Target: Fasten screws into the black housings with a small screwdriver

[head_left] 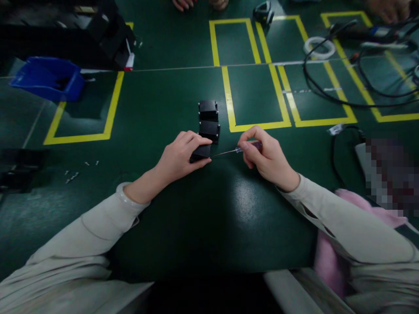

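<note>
Head view. The left hand (181, 157) rests with its fingers closed over a small black block (200, 152), pinning it to the bench (209, 218). The right hand (266, 159) pinches a screwdriver (240, 150) by its handle, fingers closed round it. The shaft lies nearly level, its long axis running from the right hand toward the block, the tip at or just beside the block's right face; contact cannot be told. Two more black blocks (208, 120) stand in a row just beyond the held block, the nearer one touching or almost touching it. Yellow tape frames (229, 104) mark the dark green bench beyond the block; a blue bin (49, 78) sits well to its left, black cables (327, 93) well to its right. Other people's hands (183, 4) show at the far edge.
</note>
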Available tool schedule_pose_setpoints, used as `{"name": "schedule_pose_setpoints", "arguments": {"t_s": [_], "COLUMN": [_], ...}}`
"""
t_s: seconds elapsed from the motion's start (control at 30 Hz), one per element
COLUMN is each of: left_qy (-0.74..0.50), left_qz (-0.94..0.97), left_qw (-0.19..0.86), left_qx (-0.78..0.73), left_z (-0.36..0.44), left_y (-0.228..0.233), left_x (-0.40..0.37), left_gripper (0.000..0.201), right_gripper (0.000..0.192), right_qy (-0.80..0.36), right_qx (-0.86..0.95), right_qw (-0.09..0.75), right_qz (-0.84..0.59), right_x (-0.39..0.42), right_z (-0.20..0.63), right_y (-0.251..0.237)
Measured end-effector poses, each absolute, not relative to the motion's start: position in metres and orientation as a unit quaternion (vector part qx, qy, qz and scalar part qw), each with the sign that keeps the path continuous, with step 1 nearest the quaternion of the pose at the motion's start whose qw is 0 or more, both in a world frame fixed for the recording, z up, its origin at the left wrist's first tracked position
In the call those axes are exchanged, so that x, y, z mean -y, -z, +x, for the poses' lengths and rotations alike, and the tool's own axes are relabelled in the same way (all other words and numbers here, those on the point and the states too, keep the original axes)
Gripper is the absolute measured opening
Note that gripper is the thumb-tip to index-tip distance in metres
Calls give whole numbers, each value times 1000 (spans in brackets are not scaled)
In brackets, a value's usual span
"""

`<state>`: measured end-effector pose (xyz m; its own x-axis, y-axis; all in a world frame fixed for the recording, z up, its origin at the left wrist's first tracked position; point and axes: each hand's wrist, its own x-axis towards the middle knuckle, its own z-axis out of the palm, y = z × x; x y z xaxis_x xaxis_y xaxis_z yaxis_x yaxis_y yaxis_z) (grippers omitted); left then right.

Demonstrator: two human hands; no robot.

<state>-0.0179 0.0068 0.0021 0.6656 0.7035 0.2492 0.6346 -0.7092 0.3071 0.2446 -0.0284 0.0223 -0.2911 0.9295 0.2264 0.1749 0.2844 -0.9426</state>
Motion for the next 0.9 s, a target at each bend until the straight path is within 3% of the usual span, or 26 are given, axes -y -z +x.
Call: {"name": "schedule_pose_setpoints", "arguments": {"t_s": [0.9], "left_qy": [-165], "left_qz": [905], "left_qw": [112], "left_qx": [-375], "left_z": [-17], "left_y": [-4], "left_x": [-8], "left_gripper": [41], "right_gripper": [20], "right_qy": [-443], "right_qx": [657], "right_qw": [454], "right_qz": [-408], "right_x": [29], "right_z": [242], "right_y": [-26]}}
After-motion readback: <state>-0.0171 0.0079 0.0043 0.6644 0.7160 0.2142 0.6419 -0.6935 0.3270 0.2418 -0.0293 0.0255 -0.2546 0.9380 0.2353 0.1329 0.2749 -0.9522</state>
